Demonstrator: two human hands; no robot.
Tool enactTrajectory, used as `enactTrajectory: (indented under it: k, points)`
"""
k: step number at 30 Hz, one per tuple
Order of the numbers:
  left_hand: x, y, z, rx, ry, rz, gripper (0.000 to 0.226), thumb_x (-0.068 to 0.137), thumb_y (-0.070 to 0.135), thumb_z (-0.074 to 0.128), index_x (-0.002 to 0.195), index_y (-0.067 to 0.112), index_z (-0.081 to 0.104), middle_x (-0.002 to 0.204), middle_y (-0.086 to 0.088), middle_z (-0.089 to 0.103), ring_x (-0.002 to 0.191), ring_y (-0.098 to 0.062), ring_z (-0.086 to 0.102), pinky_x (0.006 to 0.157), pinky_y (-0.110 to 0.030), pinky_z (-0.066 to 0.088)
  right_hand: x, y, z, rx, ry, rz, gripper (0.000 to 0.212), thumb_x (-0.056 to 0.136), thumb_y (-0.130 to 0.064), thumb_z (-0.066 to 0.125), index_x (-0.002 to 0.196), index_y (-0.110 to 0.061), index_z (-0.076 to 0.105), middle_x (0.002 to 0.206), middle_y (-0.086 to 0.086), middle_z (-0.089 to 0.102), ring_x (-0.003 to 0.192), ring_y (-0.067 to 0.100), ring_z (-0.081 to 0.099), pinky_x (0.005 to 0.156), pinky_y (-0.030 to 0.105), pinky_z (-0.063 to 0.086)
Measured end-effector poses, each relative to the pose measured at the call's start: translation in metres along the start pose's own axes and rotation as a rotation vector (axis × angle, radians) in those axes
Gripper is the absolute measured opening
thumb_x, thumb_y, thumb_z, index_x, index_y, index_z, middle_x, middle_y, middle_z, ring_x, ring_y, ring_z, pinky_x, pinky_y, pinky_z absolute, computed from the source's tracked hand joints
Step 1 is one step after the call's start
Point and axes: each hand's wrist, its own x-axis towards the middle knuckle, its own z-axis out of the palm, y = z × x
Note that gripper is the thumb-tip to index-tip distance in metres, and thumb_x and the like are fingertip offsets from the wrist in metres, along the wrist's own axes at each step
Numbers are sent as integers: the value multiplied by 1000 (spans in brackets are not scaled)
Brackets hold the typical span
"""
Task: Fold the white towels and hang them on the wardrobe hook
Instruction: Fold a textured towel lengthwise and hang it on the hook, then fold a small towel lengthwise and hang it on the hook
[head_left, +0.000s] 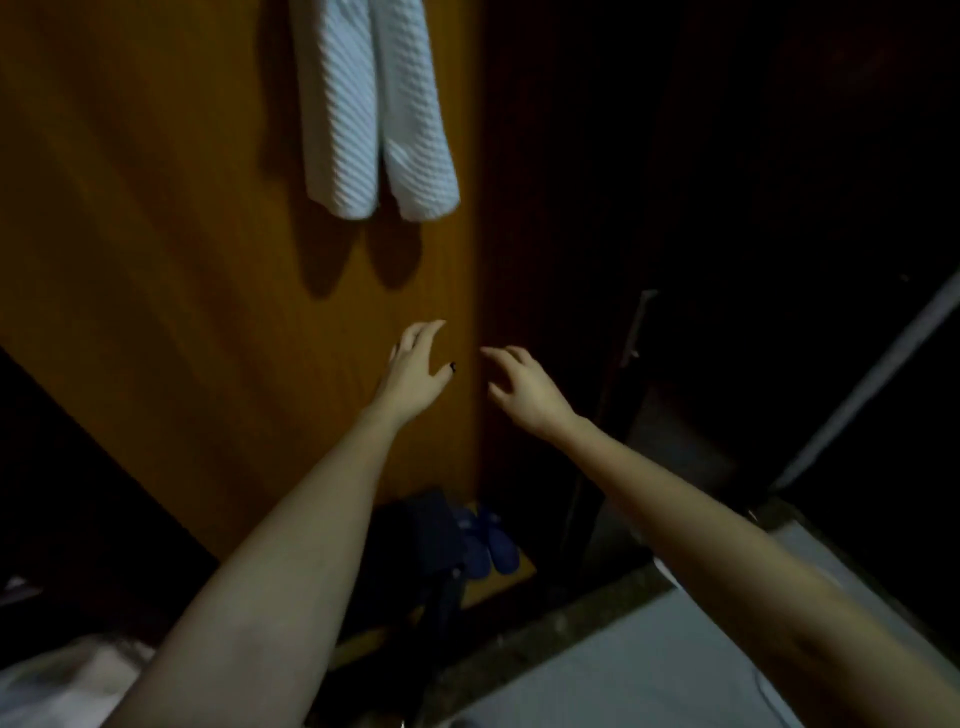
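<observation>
A folded white towel (374, 109) with a ribbed weave hangs in two lobes against the orange-brown wardrobe door (182, 260); its top runs out of the frame, so the hook is hidden. Well below the towel, my left hand (418, 366) is stretched out in front of the door with fingers relaxed and holds nothing. My right hand (522, 387) reaches out beside it, just past the door's right edge, fingers loosely spread and empty. Both hands are apart from the towel.
A pair of blue slippers (491, 540) and a dark bag (421, 525) lie on the floor at the foot of the wardrobe. To the right is a dark opening with a metal handle (636, 325). A pale surface (649, 670) fills the lower right.
</observation>
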Motion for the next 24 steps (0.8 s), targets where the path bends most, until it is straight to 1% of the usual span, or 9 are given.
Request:
enactTrajectory:
  k: [2, 5, 7, 9, 13, 17, 22, 24]
  points:
    - [-46, -1, 44, 19, -136, 18, 60, 95, 29, 54, 148, 33, 24, 154, 2, 21, 139, -26, 22, 112, -42, 25, -73, 35, 20, 26, -74, 112, 56, 98, -27, 53, 149, -27, 32, 155, 10, 28, 140, 29, 34, 113, 42, 35]
    - [-106, 8, 108, 126, -397, 96, 61, 95, 31, 53, 147, 37, 23, 156, 0, 21, 142, -25, 14, 112, -45, 23, -174, 81, 33, 16, -181, 277, 59, 98, -28, 52, 152, -24, 28, 153, 14, 30, 137, 34, 37, 111, 44, 35]
    - [-133, 26, 148, 186, -540, 153, 61, 94, 34, 52, 147, 39, 22, 156, 0, 20, 142, -25, 12, 113, -47, 23, -223, 105, 28, 51, -161, 395, 62, 97, -26, 54, 153, -22, 25, 152, 15, 33, 135, 35, 39, 110, 43, 36]
    - [-150, 52, 185, 209, -635, 208, 62, 94, 36, 52, 147, 40, 21, 156, 1, 19, 142, -24, 11, 113, -48, 23, -261, 129, 18, 86, -87, 506, 64, 97, -22, 56, 153, -20, 25, 151, 15, 34, 135, 32, 40, 111, 40, 36]
    - [-161, 117, 251, 210, -733, 339, 65, 93, 34, 53, 148, 38, 20, 156, 2, 20, 142, -25, 12, 111, -46, 22, -315, 181, -4, 58, -32, 671, 63, 97, -24, 54, 153, -21, 25, 152, 14, 34, 136, 31, 39, 108, 37, 34]
    - [-146, 180, 313, 173, -787, 444, 64, 93, 30, 52, 149, 34, 22, 156, 0, 20, 142, -26, 12, 113, -45, 22, -349, 246, -24, 63, 11, 799, 62, 98, -26, 53, 152, -19, 24, 152, 16, 34, 136, 33, 38, 110, 40, 33]
    - [-99, 235, 404, 207, -887, 481, 63, 94, 25, 51, 150, 29, 23, 157, -3, 20, 142, -27, 13, 113, -44, 23, -356, 349, -62, 108, 34, 925, 61, 98, -25, 53, 152, -18, 26, 149, 20, 36, 131, 37, 44, 105, 41, 38]
    - [-74, 252, 443, 199, -893, 456, 64, 94, 24, 52, 150, 26, 22, 156, -5, 20, 142, -28, 15, 113, -45, 25, -351, 397, -80, 130, 62, 969, 59, 98, -23, 52, 151, -17, 27, 147, 22, 39, 128, 38, 46, 103, 40, 39]
